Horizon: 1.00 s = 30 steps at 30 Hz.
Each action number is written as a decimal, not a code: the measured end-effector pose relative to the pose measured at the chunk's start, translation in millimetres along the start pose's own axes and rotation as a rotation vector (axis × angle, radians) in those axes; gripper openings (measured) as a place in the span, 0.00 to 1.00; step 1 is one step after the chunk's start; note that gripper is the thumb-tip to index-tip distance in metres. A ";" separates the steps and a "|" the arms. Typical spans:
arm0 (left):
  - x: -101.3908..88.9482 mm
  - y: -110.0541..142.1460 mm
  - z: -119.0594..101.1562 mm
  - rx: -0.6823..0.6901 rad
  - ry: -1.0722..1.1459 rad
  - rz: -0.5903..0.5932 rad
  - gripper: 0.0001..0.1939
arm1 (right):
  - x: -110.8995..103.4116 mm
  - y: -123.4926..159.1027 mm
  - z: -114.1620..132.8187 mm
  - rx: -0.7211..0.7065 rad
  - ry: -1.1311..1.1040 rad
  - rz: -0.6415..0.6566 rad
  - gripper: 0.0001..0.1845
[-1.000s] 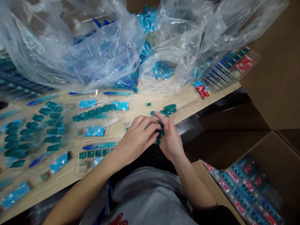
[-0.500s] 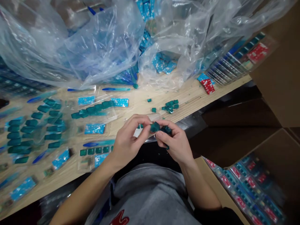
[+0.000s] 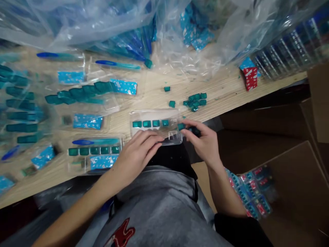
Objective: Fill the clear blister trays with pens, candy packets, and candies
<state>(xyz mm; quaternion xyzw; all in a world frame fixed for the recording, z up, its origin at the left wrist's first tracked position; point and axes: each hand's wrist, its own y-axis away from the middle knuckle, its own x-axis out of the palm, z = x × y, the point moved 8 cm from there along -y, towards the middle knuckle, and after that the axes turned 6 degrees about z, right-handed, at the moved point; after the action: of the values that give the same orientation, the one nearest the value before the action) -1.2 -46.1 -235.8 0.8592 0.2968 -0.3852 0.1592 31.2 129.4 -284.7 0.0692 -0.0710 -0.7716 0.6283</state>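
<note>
A clear plastic tray (image 3: 154,115) lies at the table's front edge with several teal blocks (image 3: 156,123) in a row of its compartments. My left hand (image 3: 140,147) is at the tray's near edge, fingers over the rim and thumb close below, gripping it. At the tray's right end, my right hand (image 3: 204,142) is closed, with one teal cube (image 3: 181,126) pinched between thumb and forefinger. Darker pieces show behind it, partly hidden by the fingers. Beyond the tray sits a small pile of loose teal cubes (image 3: 195,103).
A filled tray (image 3: 94,163) with a blue pen-like stick, teal blocks and a blue packet lies left. More trays and blue packets (image 3: 87,121) spread leftward. Large plastic bags (image 3: 77,27) line the back. A red packet (image 3: 250,79) and cardboard box (image 3: 288,181) are on the right.
My hands have moved apart; the left went to the tray's edge, the right to its right end with a cube. The tray's row of blocks now shows. The view has shifted.
</note>
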 end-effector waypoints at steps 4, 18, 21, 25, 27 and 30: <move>8.2 2.0 16.8 0.052 -0.219 0.225 0.12 | 1.2 -22.4 15.0 -0.202 0.368 0.097 0.08; 16.9 -7.4 32.3 0.026 -0.045 0.407 0.15 | 21.5 -32.2 13.9 -0.190 0.557 0.271 0.11; 21.1 -7.2 21.5 0.071 -0.295 0.353 0.14 | 21.3 -30.2 16.4 -0.224 0.548 0.261 0.10; 7.0 -8.6 1.0 0.192 -0.445 0.237 0.14 | -12.7 -10.6 17.1 -0.186 0.358 -0.041 0.09; -7.5 -10.4 -1.3 0.197 -0.332 0.231 0.15 | -27.7 5.8 7.0 -0.065 0.215 -0.174 0.09; -22.7 -15.3 8.1 0.113 -0.072 0.292 0.17 | -12.8 22.2 -9.1 0.103 -0.018 -0.073 0.19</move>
<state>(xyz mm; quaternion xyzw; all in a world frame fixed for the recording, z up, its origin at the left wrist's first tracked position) -27.5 -47.1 -224.6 0.8865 0.1407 -0.4044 0.1753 56.8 137.3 -289.0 0.0971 -0.1138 -0.7901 0.5945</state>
